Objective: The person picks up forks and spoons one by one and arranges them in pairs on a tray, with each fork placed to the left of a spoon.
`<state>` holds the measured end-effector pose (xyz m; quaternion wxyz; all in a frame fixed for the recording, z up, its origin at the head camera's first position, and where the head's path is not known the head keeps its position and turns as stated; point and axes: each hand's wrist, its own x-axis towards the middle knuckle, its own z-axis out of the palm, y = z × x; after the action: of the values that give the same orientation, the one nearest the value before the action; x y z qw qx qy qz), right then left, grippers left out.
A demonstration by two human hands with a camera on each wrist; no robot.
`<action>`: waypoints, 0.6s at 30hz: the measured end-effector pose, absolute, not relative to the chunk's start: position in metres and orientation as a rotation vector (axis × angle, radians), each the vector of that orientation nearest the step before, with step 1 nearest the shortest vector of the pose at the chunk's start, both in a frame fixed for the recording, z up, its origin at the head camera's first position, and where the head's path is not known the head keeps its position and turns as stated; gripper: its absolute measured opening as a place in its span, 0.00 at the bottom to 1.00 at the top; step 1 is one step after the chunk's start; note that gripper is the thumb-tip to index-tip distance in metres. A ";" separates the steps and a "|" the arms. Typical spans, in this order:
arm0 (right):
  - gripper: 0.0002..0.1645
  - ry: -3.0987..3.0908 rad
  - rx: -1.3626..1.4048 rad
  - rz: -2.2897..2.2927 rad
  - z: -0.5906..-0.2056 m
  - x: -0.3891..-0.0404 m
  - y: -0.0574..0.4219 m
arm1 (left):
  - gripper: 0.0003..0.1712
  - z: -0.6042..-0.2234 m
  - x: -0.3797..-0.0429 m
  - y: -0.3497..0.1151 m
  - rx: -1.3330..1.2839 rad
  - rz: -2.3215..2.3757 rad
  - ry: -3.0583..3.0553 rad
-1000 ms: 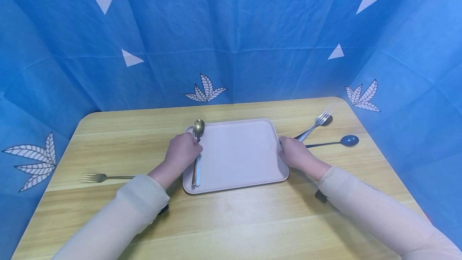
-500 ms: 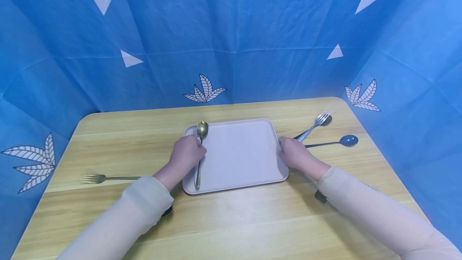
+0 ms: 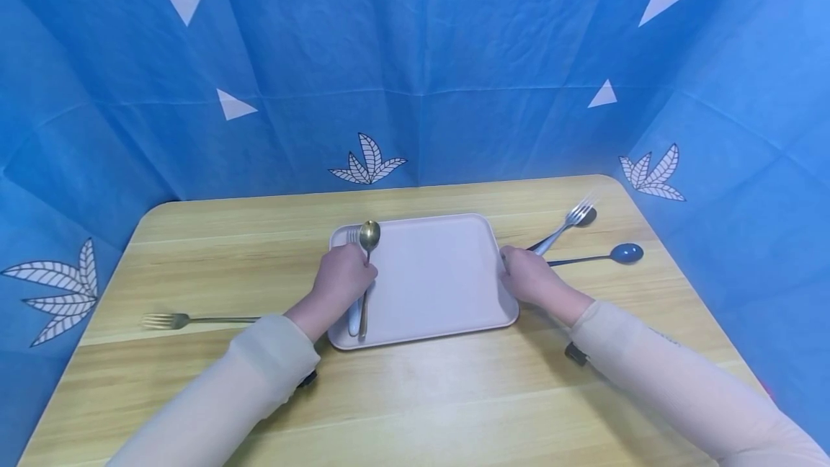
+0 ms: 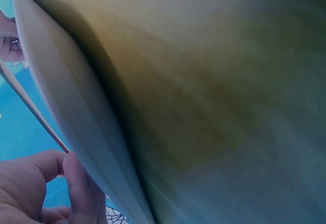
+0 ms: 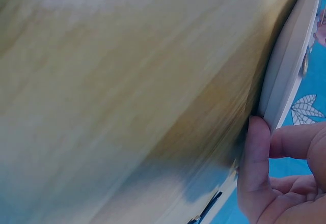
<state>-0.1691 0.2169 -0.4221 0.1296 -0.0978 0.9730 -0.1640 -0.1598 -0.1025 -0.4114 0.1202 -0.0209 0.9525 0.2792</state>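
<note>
While the blue cloth (image 3: 292, 42) closes off the back and both sides, the wood-grain table (image 3: 421, 402) carries all items noted below. The pale tray (image 3: 434, 272) sits flat near the middle of the table.

Two pale sleeves (image 3: 681, 373) reach in from the near side. The right hand (image 3: 534, 276) grips the tray's right edge, pinching the rim between thumb and finger. The left hand (image 3: 344, 272), over the tray's left part, pinches the brass-coloured spoon (image 3: 369, 235) by its handle. Whether that spoon touches the tray floor cannot be told.

Progress, in my judgement, is partial. One silver fork (image 3: 353, 319) lies along the tray's left side, tines away from the person; the spoon is just beside it, nearly parallel, and not yet released. Four pieces lie off the tray: a blue-black spoon (image 3: 627, 254), a second silver fork (image 3: 577, 213) crossing a dark spoon (image 3: 588, 217), and a brass-coloured fork (image 3: 167, 321) at far left.

Obstructions: the left hand hides the middle of both tray pieces, the left sleeve covers the brass-coloured fork's handle end, and the right hand screens the handle ends of the right-hand group.
</note>
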 end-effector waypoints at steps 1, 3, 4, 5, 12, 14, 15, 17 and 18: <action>0.03 2.829 -0.284 -0.476 -0.422 -0.169 0.217 | 0.21 -0.412 -0.160 -0.102 -0.062 0.811 2.785; 0.03 2.831 -0.283 -0.474 -0.423 -0.169 0.217 | 0.21 -0.412 -0.161 -0.101 -0.062 0.805 2.787; 0.03 2.830 -0.283 -0.474 -0.423 -0.170 0.217 | 0.21 -0.412 -0.161 -0.101 -0.061 0.801 2.789; 0.03 2.830 -0.283 -0.474 -0.423 -0.170 0.218 | 0.21 -0.412 -0.161 -0.101 -0.061 0.803 2.787; 0.03 2.821 -0.282 -0.477 -0.424 -0.170 0.218 | 0.20 -0.412 -0.161 -0.100 -0.062 0.815 2.777; 0.03 2.820 -0.279 -0.477 -0.424 -0.170 0.217 | 0.20 -0.413 -0.161 -0.100 -0.058 0.819 2.777; 0.03 2.820 -0.278 -0.475 -0.424 -0.170 0.217 | 0.19 -0.413 -0.161 -0.100 -0.057 0.819 2.777; 0.03 2.820 -0.281 -0.474 -0.423 -0.170 0.217 | 0.19 -0.414 -0.161 -0.100 -0.052 0.816 2.779; 0.03 2.822 -0.282 -0.472 -0.423 -0.170 0.217 | 0.19 -0.414 -0.161 -0.100 -0.052 0.815 2.780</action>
<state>-0.1703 0.2174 -0.4229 0.1328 -0.0971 0.9728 -0.1628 -0.1608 -0.1001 -0.4141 0.1217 -0.0178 0.9523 0.2792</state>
